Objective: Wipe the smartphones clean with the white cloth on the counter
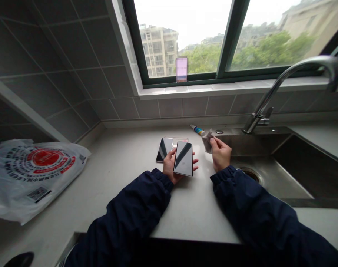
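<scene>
My left hand (171,165) is closed around a dark glossy smartphone (183,158), held screen up just above the counter. A second dark phone (164,149) lies flat on the counter just left of it, with a pinkish flat item (180,140) partly hidden behind them. My right hand (220,152) pinches a small crumpled grey wipe or cloth (207,142) next to the sink's left edge. A small tube with a blue band (197,129) lies on the counter behind the cloth. Both arms wear dark navy sleeves.
A steel sink (271,174) with a drain and a curved tap (285,79) fills the right side. A white plastic bag with red print (32,174) lies at the left on the pale counter (124,163). Grey tiled wall and a window stand behind.
</scene>
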`<state>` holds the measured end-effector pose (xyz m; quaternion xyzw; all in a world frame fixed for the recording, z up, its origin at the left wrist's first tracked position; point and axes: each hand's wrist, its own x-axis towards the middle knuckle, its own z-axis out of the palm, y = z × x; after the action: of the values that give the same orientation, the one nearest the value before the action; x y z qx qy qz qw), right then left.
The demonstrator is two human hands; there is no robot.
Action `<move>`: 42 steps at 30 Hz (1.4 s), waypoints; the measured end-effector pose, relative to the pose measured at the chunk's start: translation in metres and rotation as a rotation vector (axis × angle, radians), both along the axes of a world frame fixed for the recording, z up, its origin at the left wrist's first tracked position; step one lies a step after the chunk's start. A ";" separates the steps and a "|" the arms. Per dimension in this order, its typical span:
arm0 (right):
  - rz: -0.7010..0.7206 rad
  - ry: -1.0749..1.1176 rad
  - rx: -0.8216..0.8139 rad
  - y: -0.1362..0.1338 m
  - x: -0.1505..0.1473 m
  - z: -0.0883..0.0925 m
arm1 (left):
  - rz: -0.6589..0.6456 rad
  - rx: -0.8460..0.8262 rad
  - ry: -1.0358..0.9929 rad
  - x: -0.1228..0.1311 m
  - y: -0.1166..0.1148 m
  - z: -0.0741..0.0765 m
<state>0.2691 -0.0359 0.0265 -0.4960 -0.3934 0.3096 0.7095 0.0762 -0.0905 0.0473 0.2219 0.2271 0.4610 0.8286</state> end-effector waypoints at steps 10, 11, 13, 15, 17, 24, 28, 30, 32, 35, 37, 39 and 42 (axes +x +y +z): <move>0.640 -0.806 0.227 -0.032 -0.027 0.000 | 0.108 -0.018 -0.086 0.015 0.004 -0.007; 0.666 -0.853 0.240 -0.032 -0.027 -0.001 | 0.112 -0.009 -0.111 0.015 0.005 -0.008; 0.723 -0.940 0.274 -0.034 -0.027 0.000 | 0.119 -0.004 -0.152 0.015 0.006 -0.011; 0.775 -1.018 0.300 -0.038 -0.028 0.003 | 0.125 -0.031 -0.169 0.015 0.006 -0.013; 0.812 -1.080 0.315 -0.041 -0.029 0.007 | 0.125 -0.061 -0.173 0.015 0.006 -0.013; 0.756 -1.156 0.270 -0.035 -0.026 0.002 | 0.075 -0.086 -0.142 0.016 0.003 -0.010; 0.689 -1.161 0.215 -0.029 -0.022 -0.004 | 0.092 -0.074 -0.114 0.020 -0.002 -0.001; 0.671 -1.164 0.210 -0.027 -0.021 -0.006 | 0.085 -0.079 -0.114 0.022 -0.005 0.003; 0.657 -1.160 0.215 -0.027 -0.020 -0.007 | 0.087 -0.074 -0.119 0.024 -0.006 0.005; 0.638 -1.143 0.225 -0.026 -0.021 -0.007 | 0.091 -0.062 -0.134 0.025 -0.007 0.006; 0.632 -1.139 0.226 -0.026 -0.021 -0.007 | 0.080 -0.066 -0.139 0.025 -0.007 0.007; 0.633 -1.142 0.221 -0.026 -0.021 -0.006 | 0.071 -0.068 -0.138 0.025 -0.008 0.007; 0.627 -1.150 0.217 -0.026 -0.019 -0.004 | 0.062 -0.049 -0.133 0.024 -0.007 0.006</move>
<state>0.2497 -0.0617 0.0228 -0.3702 -0.8639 0.1459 0.3087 0.0999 -0.0980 0.0533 0.1634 0.1895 0.4944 0.8324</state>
